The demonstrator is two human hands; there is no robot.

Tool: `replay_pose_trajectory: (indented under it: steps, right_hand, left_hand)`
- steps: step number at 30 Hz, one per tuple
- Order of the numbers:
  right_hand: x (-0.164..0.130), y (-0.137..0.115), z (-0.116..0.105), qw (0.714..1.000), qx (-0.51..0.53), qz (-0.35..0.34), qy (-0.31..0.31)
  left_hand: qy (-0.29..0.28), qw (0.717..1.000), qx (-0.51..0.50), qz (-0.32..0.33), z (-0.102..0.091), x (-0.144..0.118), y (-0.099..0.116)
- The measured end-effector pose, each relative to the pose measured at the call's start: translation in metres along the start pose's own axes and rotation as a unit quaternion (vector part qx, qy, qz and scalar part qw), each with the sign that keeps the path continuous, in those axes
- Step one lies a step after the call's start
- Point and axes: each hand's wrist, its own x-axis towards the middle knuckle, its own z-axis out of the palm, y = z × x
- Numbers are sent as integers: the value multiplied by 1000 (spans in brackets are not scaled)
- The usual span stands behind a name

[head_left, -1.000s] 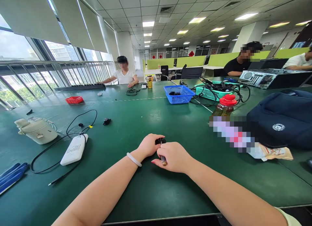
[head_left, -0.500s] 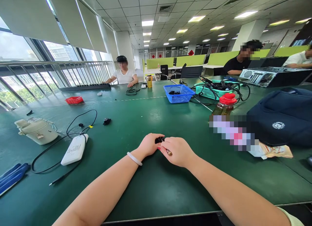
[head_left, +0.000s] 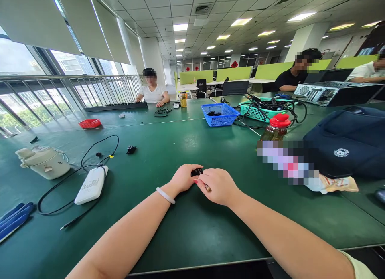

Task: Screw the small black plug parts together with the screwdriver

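**Both hands closed on a small black part at mid-desk**

Left hand (head_left: 184,178) curled around a small black part (head_left: 196,172), thumb and fingers pinching it just above the green desk (head_left: 180,231). Right hand (head_left: 219,186) closed over a slim tool (head_left: 207,187), only its brownish tip showing below the fingers, the working end hidden where both hands meet at the part. White bangle (head_left: 165,195) on the left wrist.

Compared with a second ago: tool tip no longer pointing straight down under the right hand but angled out toward the right, right hand drawn a little higher and closer against the left. Almost no shift over the last half second. Likely reading: tool turned or re-seated against the part, grip now settled, fine work on the part underway rather than finished. Exact contact between tool and part impossible to tell.

Well to the left: white device (head_left: 91,184) with a black cable (head_left: 60,182) looped around it, cream kettle (head_left: 43,162) beyond. Farther back, blue basket (head_left: 221,115); to the right, red-capped bottle (head_left: 275,128) beside a dark blue bag (head_left: 345,144). Other people seated at the far desks, hands apart from this work.
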Motion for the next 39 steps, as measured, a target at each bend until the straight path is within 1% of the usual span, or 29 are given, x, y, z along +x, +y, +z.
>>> replay_pose_trajectory:
  steps: [3, 6, 9, 13, 16, 18, 20, 21, 22, 25, 28, 32, 34, 36, 37, 39]
  right_hand:
    - [0, -1, 0, 1000, -11, -8, -3]
    - [0, -2, -2, 999, -32, -17, 13]
    - [1, -1, -3, 999, -34, -8, 25]
    - [1, 2, -4, 999, -9, 8, 37]
    - [0, 6, -4, 997, 36, 50, 53]
    - [0, 10, -5, 988, 92, 108, 63]
    - [2, 16, -6, 965, 168, 184, 83]
    - [2, 19, -6, 947, 208, 225, 96]
    - [3, 23, -5, 924, 248, 268, 109]
    - [4, 33, -2, 846, 347, 383, 134]
    - [5, 42, 1, 782, 411, 442, 157]
    - [4, 53, 5, 719, 459, 484, 198]
    - [3, 58, 6, 693, 471, 504, 206]
    - [3, 62, 6, 683, 471, 516, 213]
    - [3, 62, 6, 685, 469, 514, 217]
    - [4, 61, 4, 701, 468, 490, 223]
  left_hand:
    - [3, 1000, 0, 4, 2, 0, -3]
    - [18, 1000, -6, -4, 4, 0, -2]
    - [23, 1000, -6, -12, 4, -1, -1]
    - [21, 1000, -5, -15, 5, -1, -4]
    - [30, 999, -10, -5, 7, 1, -8]
    - [33, 999, -15, -4, 8, 2, -9]
    - [33, 999, -18, -7, 8, 2, -8]
    - [31, 999, -19, -11, 8, 2, -8]
    - [28, 999, -19, -14, 7, 2, -7]
    - [21, 999, -22, -24, 6, 2, -5]
    - [19, 999, -21, -37, 6, 2, -5]
    - [13, 999, -21, -37, 7, 2, -7]
    - [10, 999, -21, -33, 7, 2, -7]
    - [7, 999, -17, -32, 6, 1, -6]
    - [6, 999, -14, -32, 6, 1, -5]
    - [5, 999, -6, -31, 5, 1, -4]
